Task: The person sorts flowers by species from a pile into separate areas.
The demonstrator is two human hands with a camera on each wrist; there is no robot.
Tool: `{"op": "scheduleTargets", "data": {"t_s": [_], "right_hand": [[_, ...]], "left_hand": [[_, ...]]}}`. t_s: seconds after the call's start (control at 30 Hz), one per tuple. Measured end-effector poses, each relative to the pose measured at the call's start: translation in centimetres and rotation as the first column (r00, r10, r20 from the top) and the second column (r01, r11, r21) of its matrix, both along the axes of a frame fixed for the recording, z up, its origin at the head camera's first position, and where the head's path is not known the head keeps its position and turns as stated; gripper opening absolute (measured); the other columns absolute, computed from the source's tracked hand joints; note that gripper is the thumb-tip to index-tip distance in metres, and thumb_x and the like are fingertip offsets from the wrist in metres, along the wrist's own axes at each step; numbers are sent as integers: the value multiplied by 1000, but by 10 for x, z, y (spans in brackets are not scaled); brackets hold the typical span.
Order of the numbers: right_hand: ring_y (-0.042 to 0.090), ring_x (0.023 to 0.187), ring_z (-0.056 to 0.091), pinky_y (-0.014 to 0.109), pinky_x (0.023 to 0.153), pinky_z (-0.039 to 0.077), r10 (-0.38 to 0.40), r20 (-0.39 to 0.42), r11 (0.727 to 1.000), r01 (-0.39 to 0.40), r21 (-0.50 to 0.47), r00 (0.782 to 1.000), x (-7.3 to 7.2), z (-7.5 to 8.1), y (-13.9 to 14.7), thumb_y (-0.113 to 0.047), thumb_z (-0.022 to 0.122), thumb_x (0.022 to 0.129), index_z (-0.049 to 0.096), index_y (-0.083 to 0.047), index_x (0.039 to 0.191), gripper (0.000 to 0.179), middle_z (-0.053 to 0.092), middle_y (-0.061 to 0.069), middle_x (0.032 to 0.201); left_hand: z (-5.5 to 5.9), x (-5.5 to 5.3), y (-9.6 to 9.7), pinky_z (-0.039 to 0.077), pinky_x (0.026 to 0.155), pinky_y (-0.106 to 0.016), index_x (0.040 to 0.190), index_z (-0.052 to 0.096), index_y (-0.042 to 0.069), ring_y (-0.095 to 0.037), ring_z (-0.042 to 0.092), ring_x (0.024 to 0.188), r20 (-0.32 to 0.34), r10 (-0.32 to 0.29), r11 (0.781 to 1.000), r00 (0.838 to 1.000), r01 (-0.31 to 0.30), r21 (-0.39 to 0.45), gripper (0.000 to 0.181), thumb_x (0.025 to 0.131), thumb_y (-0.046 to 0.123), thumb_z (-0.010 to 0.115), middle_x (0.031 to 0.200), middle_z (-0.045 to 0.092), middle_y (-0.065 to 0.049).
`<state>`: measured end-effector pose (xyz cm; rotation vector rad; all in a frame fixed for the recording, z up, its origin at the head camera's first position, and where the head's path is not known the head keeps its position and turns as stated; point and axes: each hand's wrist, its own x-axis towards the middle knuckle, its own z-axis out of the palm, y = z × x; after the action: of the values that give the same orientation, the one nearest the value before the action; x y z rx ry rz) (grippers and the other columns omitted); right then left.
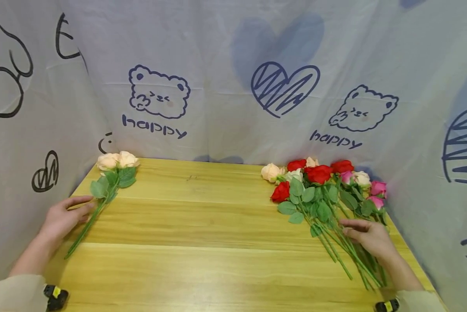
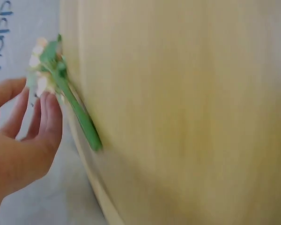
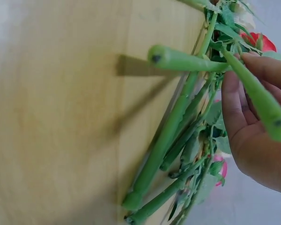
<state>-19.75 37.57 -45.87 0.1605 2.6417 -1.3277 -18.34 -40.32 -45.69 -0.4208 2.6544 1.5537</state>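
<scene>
Two peach roses (image 1: 118, 161) with green leaves and stems lie at the table's left side. My left hand (image 1: 67, 215) is beside their stems (image 2: 77, 110), fingers loosely bent and nothing gripped. At the right lies a bunch of red roses (image 1: 318, 174), pink roses (image 1: 378, 188) and cream and peach roses (image 1: 272, 172), stems pointing toward me. My right hand (image 1: 370, 237) is over these stems. In the right wrist view, two rose stems (image 3: 187, 61) meet at its fingertips, which seem to pinch them; their cut ends rise off the table. The exact contact is partly hidden.
The wooden table (image 1: 202, 216) has light yellow boards. A pale cloth (image 1: 217, 56) printed with bears, hearts and "happy" hangs behind it and along both sides, close to the flower heads. Several other stems (image 3: 164, 140) lie crossed beneath my right hand.
</scene>
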Motion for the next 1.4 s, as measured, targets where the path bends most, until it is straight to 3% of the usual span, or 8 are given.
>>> {"op": "scheduleTargets", "data": {"t_s": [0.1,0.17,0.23,0.37,0.5,0.9,1.13,1.4], "right_hand": [[4,100,69,29,83,62,-12,-18,1000,12,-1,1000,1,3,-3,-23,67,103,63,-3,143,44,63,21,140],[0,98,67,28,82,61,-24,-50,1000,24,0,998,1,5,-6,-25,67,104,63,-4,143,45,63,20,141],[-4,96,66,27,81,61,-41,-102,999,41,-3,994,1,6,-8,-26,68,104,63,-4,143,45,66,14,139],[-7,93,63,23,79,60,-103,-227,995,98,-37,968,-2,11,-12,-26,68,103,65,-4,140,43,71,-11,122],[-8,91,62,19,76,58,-160,-311,987,158,-33,937,-8,21,-19,-31,70,102,69,-7,137,42,66,-26,110],[1,92,67,17,78,59,-226,-320,946,129,-297,920,-22,47,-70,-19,72,100,67,-5,139,41,71,-21,105],[4,88,67,20,77,60,-222,-338,905,65,-420,915,-28,49,-111,-13,76,97,70,-3,133,38,75,-14,105],[7,88,68,24,77,62,-181,-321,886,13,-463,930,-35,39,-155,-11,76,97,71,-1,131,36,75,-12,103]], "left_hand": [[9,3,15,56,61,-23,143,58,16,4,60,72,-45,101,991,994,-97,97,45,104,38,63,122,66,-2],[14,4,28,54,60,-21,137,61,23,4,61,72,-97,141,982,985,-127,140,35,104,34,64,113,61,17],[18,2,42,54,62,-18,133,63,26,2,63,73,-137,169,966,976,-136,221,29,104,30,65,115,58,22],[25,-4,74,56,78,-13,127,66,23,5,65,89,-216,166,924,962,-75,376,25,102,21,69,133,49,13],[33,-11,105,58,81,-16,122,67,23,3,64,99,-250,145,880,957,-9,475,23,101,15,71,125,54,15],[50,-39,203,58,91,-21,145,54,-2,-2,63,109,-272,18,881,962,114,459,45,104,12,64,151,49,-12],[48,-50,250,59,89,-24,142,56,-5,-8,65,108,-317,-26,828,948,198,525,42,102,6,64,146,55,-15],[37,-47,295,60,87,-29,137,61,-6,-13,67,106,-364,-112,763,925,315,564,37,101,2,65,145,57,-20]]}}
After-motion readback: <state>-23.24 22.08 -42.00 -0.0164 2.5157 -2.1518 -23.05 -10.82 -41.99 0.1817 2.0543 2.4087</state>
